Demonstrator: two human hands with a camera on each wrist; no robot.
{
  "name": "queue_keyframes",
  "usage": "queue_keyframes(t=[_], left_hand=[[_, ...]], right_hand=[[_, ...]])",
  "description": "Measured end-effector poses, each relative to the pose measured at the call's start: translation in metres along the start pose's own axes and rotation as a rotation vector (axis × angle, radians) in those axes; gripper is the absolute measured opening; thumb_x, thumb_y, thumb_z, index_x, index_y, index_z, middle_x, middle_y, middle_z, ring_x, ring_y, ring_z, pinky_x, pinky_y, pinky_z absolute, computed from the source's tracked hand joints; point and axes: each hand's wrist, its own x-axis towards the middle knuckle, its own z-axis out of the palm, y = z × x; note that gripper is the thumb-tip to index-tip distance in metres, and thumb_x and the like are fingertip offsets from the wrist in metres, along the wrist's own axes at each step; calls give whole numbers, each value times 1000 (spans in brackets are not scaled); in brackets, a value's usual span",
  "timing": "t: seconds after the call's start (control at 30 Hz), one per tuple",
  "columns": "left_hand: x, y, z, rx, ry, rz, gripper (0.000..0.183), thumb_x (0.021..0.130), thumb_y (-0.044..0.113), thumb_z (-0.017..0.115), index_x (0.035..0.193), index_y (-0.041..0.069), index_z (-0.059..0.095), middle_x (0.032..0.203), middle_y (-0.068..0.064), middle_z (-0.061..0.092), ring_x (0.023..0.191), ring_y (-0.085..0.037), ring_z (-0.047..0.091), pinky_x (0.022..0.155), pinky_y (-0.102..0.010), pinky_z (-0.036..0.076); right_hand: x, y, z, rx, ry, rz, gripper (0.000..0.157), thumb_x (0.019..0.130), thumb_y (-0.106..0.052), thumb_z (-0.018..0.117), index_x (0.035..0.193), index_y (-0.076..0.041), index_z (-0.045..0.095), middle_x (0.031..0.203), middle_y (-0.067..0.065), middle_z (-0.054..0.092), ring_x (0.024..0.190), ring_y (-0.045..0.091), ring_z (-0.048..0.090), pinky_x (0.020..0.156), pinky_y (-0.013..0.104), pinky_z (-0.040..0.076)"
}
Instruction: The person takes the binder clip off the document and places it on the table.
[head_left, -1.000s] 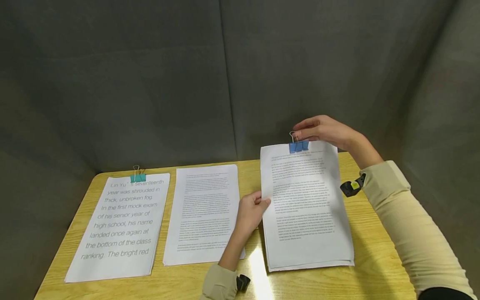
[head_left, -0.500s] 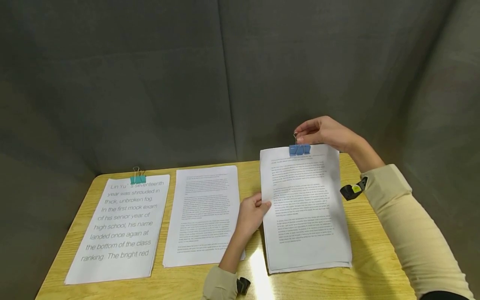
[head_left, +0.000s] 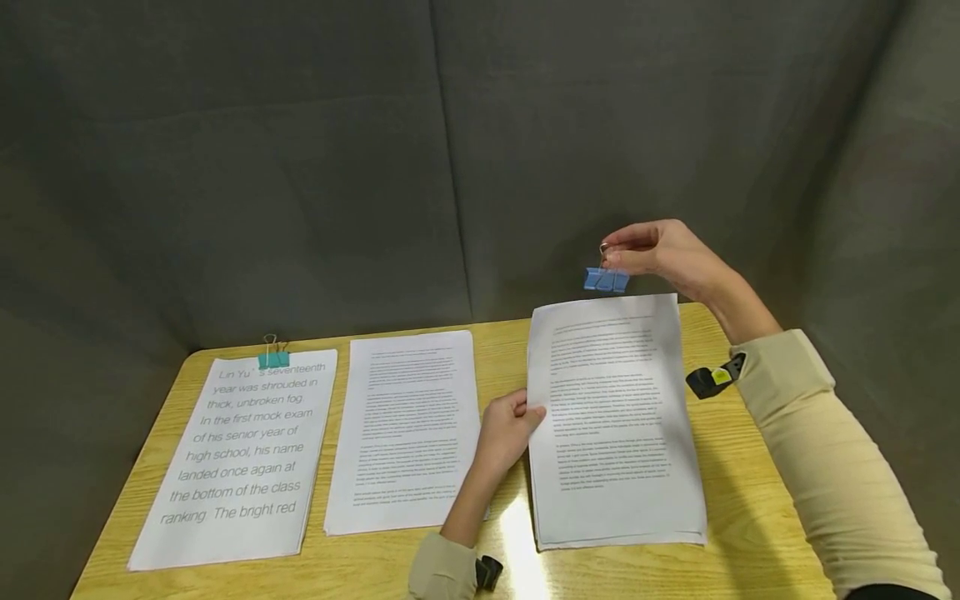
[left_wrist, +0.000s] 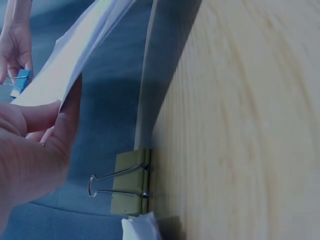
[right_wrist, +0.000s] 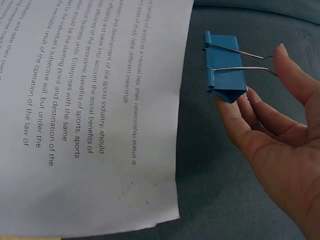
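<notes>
My right hand (head_left: 667, 254) holds a blue binder clip (head_left: 606, 280) by its wire handles, above the top edge of a stack of printed paper (head_left: 611, 417). In the right wrist view, the clip (right_wrist: 225, 62) is apart from the sheets, with the thumb on the handles and fingers behind it. My left hand (head_left: 506, 427) pinches the left edge of this stack, which stands tilted up. The left wrist view shows the thumb on one face of the paper (left_wrist: 75, 55) and fingers on the other.
Flat on the wooden table (head_left: 510, 575) lie an unclipped printed stack (head_left: 405, 433) and, farther left, a large-print stack (head_left: 232, 467) with a teal binder clip (head_left: 273, 359). An olive binder clip (left_wrist: 131, 182) sits at the table edge. A grey curtain (head_left: 300, 167) hangs behind.
The right hand has lifted the blue binder clip up off the top edge of the paper stack. The left hand keeps hold of the stack in nearly the same place.
</notes>
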Motion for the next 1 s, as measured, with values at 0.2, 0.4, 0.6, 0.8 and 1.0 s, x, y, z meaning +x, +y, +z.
queue_keyframes(t=[0.2,0.4,0.6,0.8,1.0], left_hand=[[1,0,1,-9,-4,-17,27,93,1,70,118,-9,73,94,-17,77,74,-19,72,64,-26,58],[5,-2,2,-22,-4,-46,29,94,0,69,121,-10,70,96,-18,77,76,-21,73,66,-28,59],[12,-6,2,-3,6,-63,30,94,0,68,123,-10,70,99,-19,77,78,-22,73,67,-28,59],[18,-5,1,10,18,-49,29,93,-2,68,120,-10,71,96,-20,76,76,-21,72,65,-28,59],[22,-4,0,-7,13,-82,29,94,-1,67,122,-10,70,98,-19,76,75,-20,72,64,-27,59]], right_hand=[[-5,9,-6,160,50,-16,41,101,-16,68,133,8,61,113,5,73,101,16,70,91,23,54],[-16,28,-18,276,107,2,27,101,-13,68,123,2,70,110,6,74,96,17,70,86,25,57],[-31,49,-32,254,106,48,29,102,-11,66,128,1,68,109,-2,75,99,14,70,85,25,57],[-45,76,-39,334,83,41,21,102,-7,64,122,-3,71,110,0,77,94,13,73,82,24,58],[-55,103,-37,323,52,77,23,103,-8,64,124,-2,69,112,-4,76,94,13,72,81,26,57]])
